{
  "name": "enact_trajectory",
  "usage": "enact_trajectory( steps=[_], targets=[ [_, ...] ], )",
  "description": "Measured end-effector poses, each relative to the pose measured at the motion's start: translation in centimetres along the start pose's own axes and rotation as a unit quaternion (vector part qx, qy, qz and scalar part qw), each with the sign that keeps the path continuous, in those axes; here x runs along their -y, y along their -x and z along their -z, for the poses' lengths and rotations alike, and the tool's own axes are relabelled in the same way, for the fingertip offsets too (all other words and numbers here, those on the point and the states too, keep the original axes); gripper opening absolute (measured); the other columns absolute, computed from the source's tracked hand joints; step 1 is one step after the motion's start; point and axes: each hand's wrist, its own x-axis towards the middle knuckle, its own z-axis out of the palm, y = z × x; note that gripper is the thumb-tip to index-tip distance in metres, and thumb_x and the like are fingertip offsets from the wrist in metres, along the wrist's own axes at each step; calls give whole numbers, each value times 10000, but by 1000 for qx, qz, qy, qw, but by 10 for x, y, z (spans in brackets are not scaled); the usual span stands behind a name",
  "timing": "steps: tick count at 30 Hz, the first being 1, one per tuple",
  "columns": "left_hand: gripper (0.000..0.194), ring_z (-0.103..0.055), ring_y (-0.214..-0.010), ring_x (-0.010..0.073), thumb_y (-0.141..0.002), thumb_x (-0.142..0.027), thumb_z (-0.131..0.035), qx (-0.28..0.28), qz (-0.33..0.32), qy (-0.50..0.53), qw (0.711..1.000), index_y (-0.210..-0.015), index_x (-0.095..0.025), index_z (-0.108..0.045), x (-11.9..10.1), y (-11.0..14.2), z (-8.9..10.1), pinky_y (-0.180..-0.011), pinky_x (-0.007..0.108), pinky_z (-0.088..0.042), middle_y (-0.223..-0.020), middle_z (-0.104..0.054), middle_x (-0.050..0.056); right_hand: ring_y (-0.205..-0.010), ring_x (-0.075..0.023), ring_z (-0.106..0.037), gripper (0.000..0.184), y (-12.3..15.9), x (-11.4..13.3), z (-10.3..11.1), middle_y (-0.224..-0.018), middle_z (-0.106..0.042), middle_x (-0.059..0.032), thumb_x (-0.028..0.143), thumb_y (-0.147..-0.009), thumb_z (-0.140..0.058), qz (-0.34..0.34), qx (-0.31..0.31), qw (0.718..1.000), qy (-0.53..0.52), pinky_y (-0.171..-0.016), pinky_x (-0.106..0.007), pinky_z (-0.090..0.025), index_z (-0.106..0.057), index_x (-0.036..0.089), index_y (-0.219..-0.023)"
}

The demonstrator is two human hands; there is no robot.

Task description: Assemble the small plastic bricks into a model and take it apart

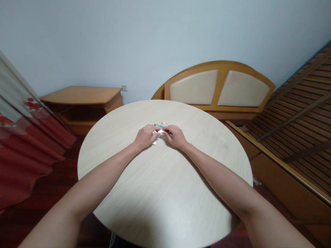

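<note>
My left hand (146,136) and my right hand (176,136) meet near the middle of a round pale wood-grain table (165,182). Their fingertips close on a small printed packet (160,125) in blue, yellow and white. A white piece (160,131) shows between my fingers, and a pale corner of the packet sticks out below my left hand. My hands hide much of the packet, so its exact shape is unclear.
A wooden bedside cabinet (81,100) stands back left, beside a wall socket (124,88). Behind the table is a cream padded headboard (218,86). A slatted wooden bed frame (292,127) lies right, and a red-patterned curtain (28,148) hangs left.
</note>
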Motion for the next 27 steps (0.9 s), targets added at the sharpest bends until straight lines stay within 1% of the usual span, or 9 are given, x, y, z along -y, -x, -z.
enact_trajectory(
  steps=[8,16,22,27],
  targets=[
    [152,-654,-962,219,-938,-239,-650,7,28,-15,999,-1065,-191,-720,-3,-1,2,-859,357,-515,-1022,-752,59,-845,-229,-647,272,0,-1,0,-890,-732,-87,423,-1008,-566,5,-9,1000,2,-817,-365,-455,-708,193,-981],
    [153,-658,-961,216,-948,-229,-632,11,31,-16,999,-1065,-190,-723,-4,-1,2,-866,355,-517,-1022,-753,58,-842,-235,-645,253,-2,2,4,-892,-738,-98,381,-1010,-557,35,4,999,27,-795,-361,-438,-713,184,-982],
    [186,-660,-955,210,-1002,-234,-548,12,19,-12,1000,-1013,-189,-728,-4,-1,1,-868,352,-518,-1009,-757,65,-842,-227,-644,337,-3,4,5,-893,-744,-97,405,-1049,-477,39,6,998,41,-790,-352,-432,-714,183,-957],
    [180,-658,-945,206,-1001,-260,-560,2,21,-2,1000,-1041,-190,-721,-5,-1,1,-875,353,-523,-990,-744,66,-841,-228,-642,389,-3,4,5,-898,-742,-98,436,-1064,-430,32,12,998,43,-790,-350,-429,-710,186,-966]
  ],
)
